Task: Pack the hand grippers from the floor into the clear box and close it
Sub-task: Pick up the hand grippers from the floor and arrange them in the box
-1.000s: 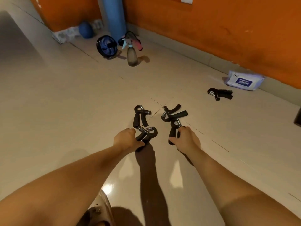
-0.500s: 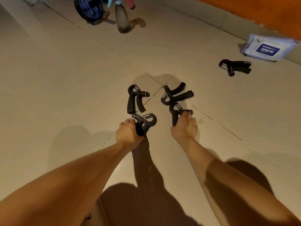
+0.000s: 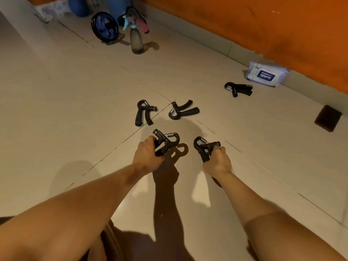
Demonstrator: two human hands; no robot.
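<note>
My left hand (image 3: 146,157) is closed around the handles of a black hand gripper (image 3: 166,141), held just above the tiled floor with its shadow below. My right hand (image 3: 218,161) grips a second black hand gripper (image 3: 204,146) the same way. Two more hand grippers lie on the floor beyond my hands, one to the left (image 3: 144,114) and one to the right (image 3: 181,111). Another hand gripper (image 3: 238,89) lies farther right near the wall. The clear box is not in view.
An orange wall (image 3: 263,25) runs along the back right. A pack of wet wipes (image 3: 265,76) lies at its foot. A dark block (image 3: 328,117) sits at the right. A spray bottle (image 3: 136,40), a blue ab wheel (image 3: 104,27) and a blue ball (image 3: 78,6) stand far back.
Both hands have lifted a hand gripper off the floor and drawn it back toward me. The two grippers beyond stay put.
</note>
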